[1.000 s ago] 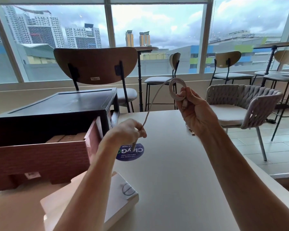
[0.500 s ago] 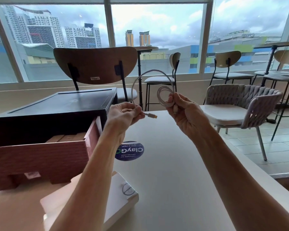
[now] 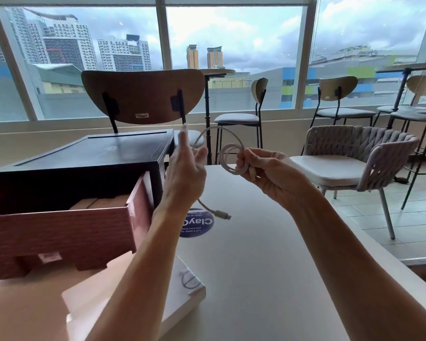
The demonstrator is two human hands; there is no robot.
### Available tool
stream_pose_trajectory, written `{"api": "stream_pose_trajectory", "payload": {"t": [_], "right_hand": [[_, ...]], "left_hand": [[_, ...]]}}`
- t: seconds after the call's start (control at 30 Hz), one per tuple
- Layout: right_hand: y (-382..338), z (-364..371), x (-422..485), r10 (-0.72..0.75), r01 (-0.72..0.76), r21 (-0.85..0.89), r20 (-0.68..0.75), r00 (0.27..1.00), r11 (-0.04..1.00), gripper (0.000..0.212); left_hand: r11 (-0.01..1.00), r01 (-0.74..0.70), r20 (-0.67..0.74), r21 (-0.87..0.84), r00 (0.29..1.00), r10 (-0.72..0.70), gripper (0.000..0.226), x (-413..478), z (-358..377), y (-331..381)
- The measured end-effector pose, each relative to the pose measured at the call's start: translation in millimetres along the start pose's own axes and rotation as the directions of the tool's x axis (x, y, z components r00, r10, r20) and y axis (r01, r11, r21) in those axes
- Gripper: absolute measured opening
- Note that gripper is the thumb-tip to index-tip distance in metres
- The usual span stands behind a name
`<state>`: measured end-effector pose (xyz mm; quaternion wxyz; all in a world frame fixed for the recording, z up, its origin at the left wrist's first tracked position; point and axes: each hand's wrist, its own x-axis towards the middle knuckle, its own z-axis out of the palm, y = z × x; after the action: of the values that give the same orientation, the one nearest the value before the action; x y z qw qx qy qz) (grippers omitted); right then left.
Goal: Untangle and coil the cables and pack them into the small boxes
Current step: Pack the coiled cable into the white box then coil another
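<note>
Above the pale bench (image 3: 268, 254), the right hand (image 3: 268, 171) is closed round a white cable (image 3: 231, 158), pinching a few finished loops together. The left hand (image 3: 185, 173) is raised with its fingers loosely spread; a further turn of cable arches from the coil toward it, and the free end hangs below with its plug (image 3: 221, 214) over a blue sticker (image 3: 197, 223). Whether the left grip truly pinches the strand, I can't quite tell. So this cable looks mostly coiled, with a short tail left to wind. Packing has yet to happen for it: a flat white box (image 3: 182, 303) lies shut near the bench's front edge, and a reddish open box (image 3: 67, 232) sits to the left, small packets inside.
</note>
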<state>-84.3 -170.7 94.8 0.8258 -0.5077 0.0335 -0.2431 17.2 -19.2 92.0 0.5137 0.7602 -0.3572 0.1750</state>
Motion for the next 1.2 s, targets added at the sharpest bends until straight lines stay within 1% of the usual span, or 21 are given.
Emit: {"api": "stream_pose_trajectory", "payload": {"t": [0.07, 0.13, 0.17, 0.2, 0.27, 0.33, 0.43, 0.53, 0.63, 0.7, 0.73, 0.9, 1.0, 1.07, 1.1, 1.2], "right_hand": [[0, 1, -1, 0.05, -0.05, -0.005, 0.021, 0.999, 0.999, 0.016], [0, 1, -2, 0.075, -0.076, 0.02, 0.042, 0.996, 0.997, 0.019], [0, 1, -2, 0.082, -0.084, 0.039, 0.053, 0.995, 0.996, 0.02], [0, 1, -2, 0.084, -0.087, 0.052, 0.058, 0.995, 0.995, 0.021], [-1, 0, -1, 0.07, -0.073, 0.063, 0.043, 0.997, 0.995, 0.022], [-1, -1, 0, 0.049, -0.05, 0.06, 0.01, 0.999, 0.997, 0.02], [0, -2, 0, 0.029, -0.028, 0.054, -0.023, 0.999, 0.998, 0.02], [2, -2, 0, 0.022, -0.021, 0.032, -0.016, 1.0, 0.999, 0.021], [3, 0, 0, 0.028, -0.028, 0.019, 0.006, 1.0, 0.999, 0.021], [3, 0, 0, 0.036, -0.037, 0.037, 0.017, 0.999, 0.999, 0.025], [3, 1, 0, 0.038, -0.039, 0.046, 0.023, 0.999, 0.998, 0.027], [5, 0, 2, 0.034, -0.035, 0.068, 0.022, 0.999, 0.997, 0.032], [6, -1, 3, 0.034, -0.036, 0.064, 0.02, 0.999, 0.997, 0.031], [6, -1, 3, 0.045, -0.047, 0.064, 0.036, 0.998, 0.997, 0.032], [6, -1, 3, 0.051, -0.054, 0.061, 0.045, 0.998, 0.997, 0.033], [7, 0, 3, 0.052, -0.054, 0.051, 0.05, 0.997, 0.997, 0.032]], "left_hand": [[0.986, -0.166, -0.098, 0.016, 0.981, 0.167, 0.062, -1, 2, 2], [0.948, -0.303, -0.103, 0.099, 0.944, 0.313, 0.055, -1, 7, -4], [0.932, -0.331, -0.093, 0.148, 0.934, 0.346, 0.049, 0, 9, -7], [0.927, -0.329, -0.08, 0.18, 0.934, 0.347, 0.044, 0, 10, -10], [0.943, -0.29, -0.058, 0.164, 0.951, 0.302, 0.036, 2, 9, -12], [0.968, -0.237, -0.032, 0.079, 0.97, 0.24, 0.03, 4, 7, -11], [0.992, -0.12, 0.027, -0.045, 0.992, 0.121, 0.023, 5, 4, -6], [0.992, -0.03, 0.057, -0.123, 0.998, 0.037, 0.019, 5, 6, -8], [0.952, 0.09, 0.12, -0.291, 0.991, -0.057, 0.018, 5, 7, -9], [0.91, 0.128, 0.171, -0.393, 0.983, -0.064, 0.024, 4, 8, -6], [0.9, 0.132, 0.187, -0.415, 0.981, -0.057, 0.026, 3, 8, -4], [0.901, 0.144, 0.247, -0.409, 0.968, -0.042, 0.029, 3, 10, 1], [0.891, 0.138, 0.251, -0.433, 0.968, -0.028, 0.027, 1, 10, 1], [0.863, 0.15, 0.233, -0.482, 0.972, -0.039, 0.024, -1, 10, 2], [0.832, 0.18, 0.235, -0.525, 0.97, -0.062, 0.022, -1, 9, 3], [0.651, 0.334, 0.303, -0.682, 0.939, -0.165, 0.021, -3, 6, 9]]}}
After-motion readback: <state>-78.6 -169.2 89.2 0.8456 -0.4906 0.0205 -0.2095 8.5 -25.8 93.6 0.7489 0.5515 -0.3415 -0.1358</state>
